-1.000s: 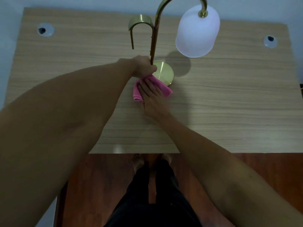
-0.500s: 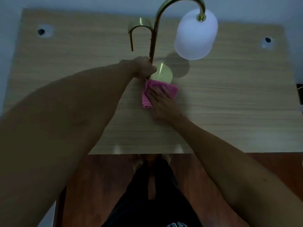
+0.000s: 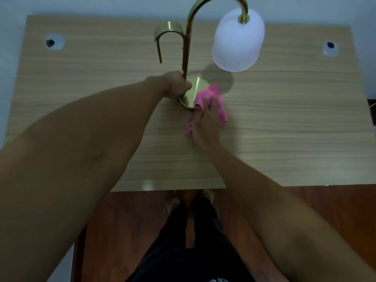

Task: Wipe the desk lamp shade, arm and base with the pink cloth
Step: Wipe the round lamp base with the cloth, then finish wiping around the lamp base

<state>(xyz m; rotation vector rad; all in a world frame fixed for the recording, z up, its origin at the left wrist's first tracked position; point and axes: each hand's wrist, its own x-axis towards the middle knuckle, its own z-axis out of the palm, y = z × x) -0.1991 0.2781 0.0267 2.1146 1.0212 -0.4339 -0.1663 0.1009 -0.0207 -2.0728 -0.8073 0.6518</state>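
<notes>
the left hand (image 3: 176,85) is closed around the bottom of the brass lamp arm (image 3: 186,47), right where it meets the round brass base (image 3: 194,90) on the wooden desk (image 3: 284,119). the right hand (image 3: 204,121) presses the pink cloth (image 3: 211,98) against the right edge of the base, part of the cloth spilling onto the desk. the white shade (image 3: 238,40) hangs from the curved top of the arm, above the desk and to the right of the base.
</notes>
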